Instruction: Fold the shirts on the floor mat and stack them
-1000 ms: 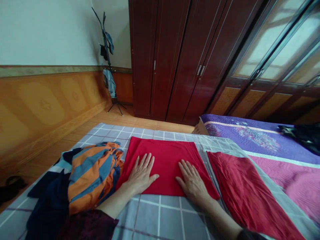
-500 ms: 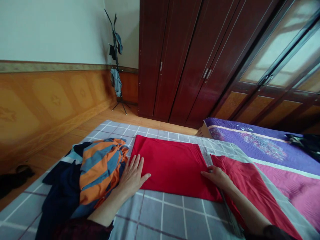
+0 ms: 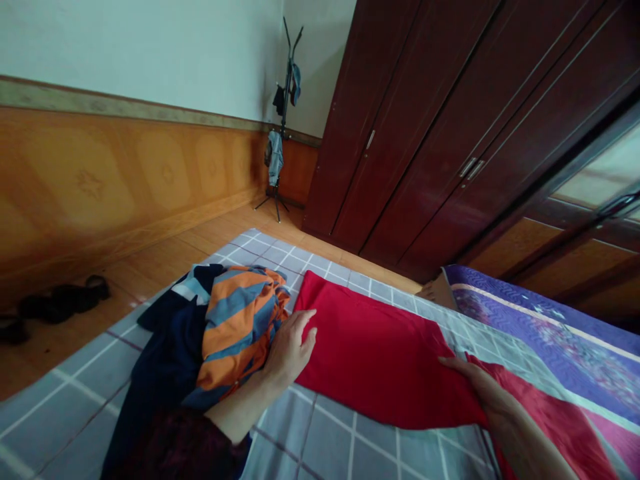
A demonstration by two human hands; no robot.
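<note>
Head view: left hand [image 3: 291,350] half-open at red cloth [image 3: 375,353]; right hand [image 3: 484,388] thumb-uppermost, grip unclear.

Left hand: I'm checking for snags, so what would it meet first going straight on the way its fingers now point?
Most likely the folded red cloth: the left hand points at its left part. Whether the fingers already touch it is unclear from this view.

The wardrobe [image 3: 415,147], coat stand [image 3: 285,100] and checked bedding [image 3: 375,447] show a bedroom.
</note>
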